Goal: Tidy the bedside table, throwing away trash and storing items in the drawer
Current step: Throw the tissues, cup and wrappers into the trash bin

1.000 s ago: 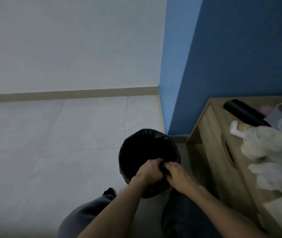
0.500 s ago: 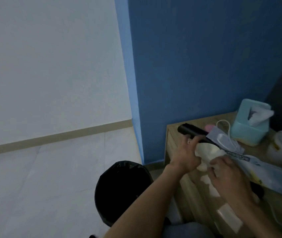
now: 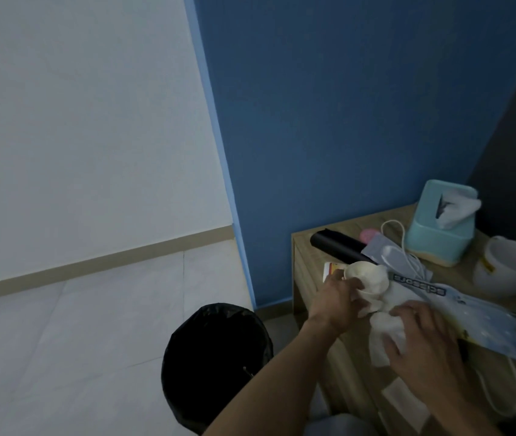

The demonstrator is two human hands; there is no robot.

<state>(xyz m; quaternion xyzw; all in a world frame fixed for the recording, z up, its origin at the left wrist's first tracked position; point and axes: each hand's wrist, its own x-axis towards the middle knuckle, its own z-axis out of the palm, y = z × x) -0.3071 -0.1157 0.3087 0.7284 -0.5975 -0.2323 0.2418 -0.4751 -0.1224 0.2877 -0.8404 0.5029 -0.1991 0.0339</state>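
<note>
Both hands gather crumpled tissues (image 3: pixel 373 286) on the bedside table (image 3: pixel 305 247), the left hand (image 3: pixel 333 302) pinching one wad, the right hand (image 3: pixel 425 338) spread flat over another, likely bunching them for the black-lined bin (image 3: pixel 215 357) just beside.

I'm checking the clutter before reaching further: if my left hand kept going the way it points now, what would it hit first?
The left hand already touches the crumpled tissues. Straight beyond them, likely the black cylinder, though depth is hard to judge.
</note>
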